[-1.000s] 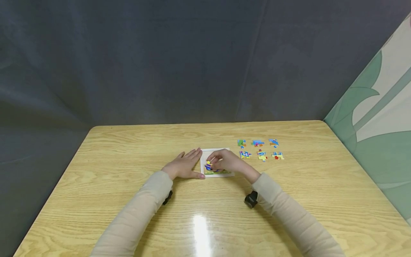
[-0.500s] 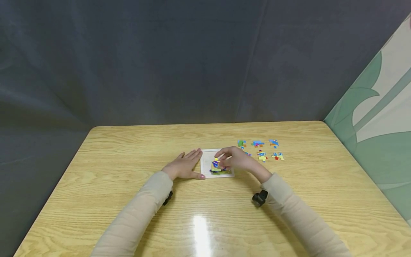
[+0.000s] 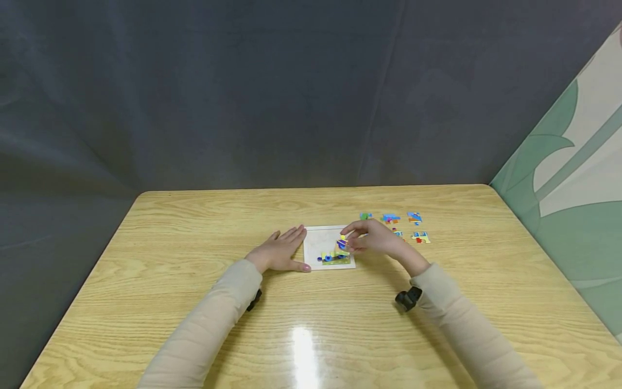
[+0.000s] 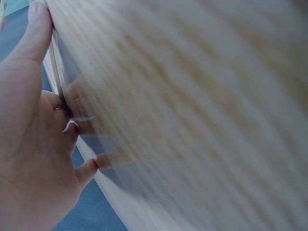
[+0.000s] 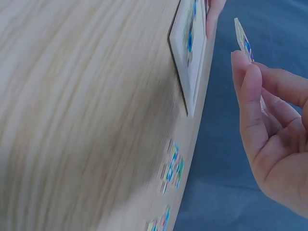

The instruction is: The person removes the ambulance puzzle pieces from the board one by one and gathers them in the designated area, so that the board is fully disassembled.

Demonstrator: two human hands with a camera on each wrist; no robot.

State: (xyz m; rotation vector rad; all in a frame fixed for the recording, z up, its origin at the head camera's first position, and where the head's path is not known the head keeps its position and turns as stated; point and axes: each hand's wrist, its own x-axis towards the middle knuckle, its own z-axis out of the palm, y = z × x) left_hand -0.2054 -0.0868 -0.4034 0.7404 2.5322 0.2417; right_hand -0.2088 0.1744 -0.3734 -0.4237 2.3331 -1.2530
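Note:
A white puzzle tray lies on the table, with some joined jigsaw pieces along its near side. My left hand rests at the tray's left edge, fingers straight and spread, thumb at the near left corner. Over the tray's right part my right hand pinches a colourful jigsaw piece between thumb and fingers. In the right wrist view that puzzle piece is held up, clear of the tray. The left wrist view has the left hand against the tray edge.
Several loose jigsaw pieces lie in two rows to the right of the tray, partly hidden by the right hand. The wooden table ends at a dark curtain behind.
My right hand has moved right across the tray with the jigsaw piece, uncovering the joined pieces and covering part of the loose ones. The left hand has stayed put.

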